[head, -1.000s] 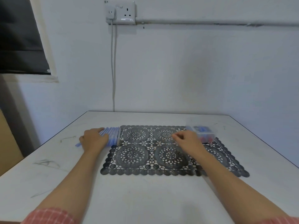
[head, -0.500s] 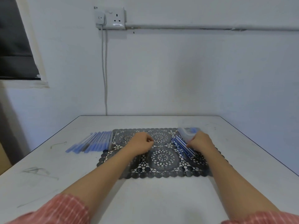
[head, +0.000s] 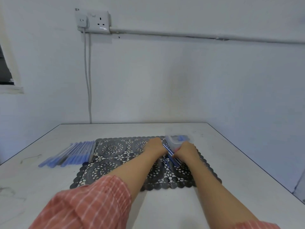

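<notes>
Presently both hands meet over the right half of the black lace mat (head: 112, 149) on the bench (head: 231, 162). The striped pens (head: 170, 152), a small blue-and-white bundle, lie between them. The bundle's long axis runs on a diagonal, with the far end toward the left hand (head: 156, 146) and the near end toward the person, beside the right wrist. The right hand (head: 186, 150) is curled round the bundle from its right side and appears to hold it just above the mat. The left hand is up against the bundle's far end, knuckles to the camera. Its fingertips are hidden, so whether it pinches a pen cannot be told. A clear container (head: 175, 140) with blue contents stands just behind the bundle, touching or nearly touching the right hand. A row of blue pens (head: 72, 154) lies well apart on the bench, along the mat's left edge. Judgement: the left hand is better placed to draw one pen leftward.
</notes>
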The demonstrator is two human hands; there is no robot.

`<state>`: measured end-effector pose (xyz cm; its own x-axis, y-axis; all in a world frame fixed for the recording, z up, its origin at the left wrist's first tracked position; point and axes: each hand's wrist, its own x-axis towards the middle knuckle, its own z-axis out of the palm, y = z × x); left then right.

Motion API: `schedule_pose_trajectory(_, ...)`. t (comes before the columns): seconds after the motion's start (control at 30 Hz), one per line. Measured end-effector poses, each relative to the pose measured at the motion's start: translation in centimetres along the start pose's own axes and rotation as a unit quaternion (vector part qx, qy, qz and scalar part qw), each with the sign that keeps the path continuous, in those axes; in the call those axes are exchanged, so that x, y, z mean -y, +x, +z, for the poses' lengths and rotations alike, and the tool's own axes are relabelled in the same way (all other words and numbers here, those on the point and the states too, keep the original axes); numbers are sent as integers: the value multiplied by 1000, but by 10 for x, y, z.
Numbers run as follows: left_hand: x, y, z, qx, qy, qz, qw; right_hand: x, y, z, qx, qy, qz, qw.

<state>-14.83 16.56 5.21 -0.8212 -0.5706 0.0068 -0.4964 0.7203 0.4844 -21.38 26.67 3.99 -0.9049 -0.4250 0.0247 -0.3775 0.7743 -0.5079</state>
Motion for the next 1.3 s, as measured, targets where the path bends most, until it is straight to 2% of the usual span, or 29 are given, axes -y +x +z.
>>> schedule_pose_trajectory(0.27,-11,14,-8,57,23,-47,997,-5,6,3,4,17,5,1000)
schedule_pose_trajectory(0.47,-10,25,-9,63,50,-50,996,-4,6,0,14,1,18,1000)
schedule_pose_trajectory(0.6,-8,33,-6,93,15,-79,992,-4,6,-3,8,2,38,999)
schedule_pose_trajectory(0.73,-10,36,-1,75,-3,-86,993,-4,6,-1,-9,23,24,999)
schedule_pose_trajectory(0.9,-13,36,2,32,79,-46,995,-2,3,-1,-5,55,2,998)
schedule_pose_trajectory(1.07,-9,37,2,18,93,-28,995,3,-2,-1,5,-42,-35,998)
schedule_pose_trajectory(1.17,-4,36,1,23,123,-17,992,11,-7,-1,32,-79,-27,996)
schedule_pose_trajectory(1.3,-3,32,2,36,146,-21,988,16,-10,3,27,-103,-20,994)
